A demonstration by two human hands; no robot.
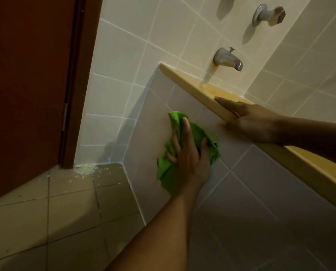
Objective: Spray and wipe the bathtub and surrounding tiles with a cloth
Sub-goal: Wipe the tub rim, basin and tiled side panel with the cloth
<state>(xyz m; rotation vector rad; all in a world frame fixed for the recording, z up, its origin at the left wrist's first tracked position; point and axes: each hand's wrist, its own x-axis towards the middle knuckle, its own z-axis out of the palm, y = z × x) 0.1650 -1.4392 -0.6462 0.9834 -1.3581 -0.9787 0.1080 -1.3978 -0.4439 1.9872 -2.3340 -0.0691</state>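
A bunched green cloth (196,133) is pressed against the grey tiled side panel (261,182) of the bathtub. My left hand (188,153) lies over the cloth, some fingers curled into its folds and the thumb holding its right edge. To the upper right, my right hand (249,120) rests on the yellow bathtub rim (188,83), fingers stretched out along it toward the left. The cream wall tiles (136,45) rise behind the tub. The cloth's lower part is hidden under my left wrist.
A metal tub spout (228,59) and a tap knob (268,15) stick out of the wall above the rim. A dark red door (26,85) stands at the left. The brown floor tiles (46,222) carry pale debris (84,169) in the corner by the door frame.
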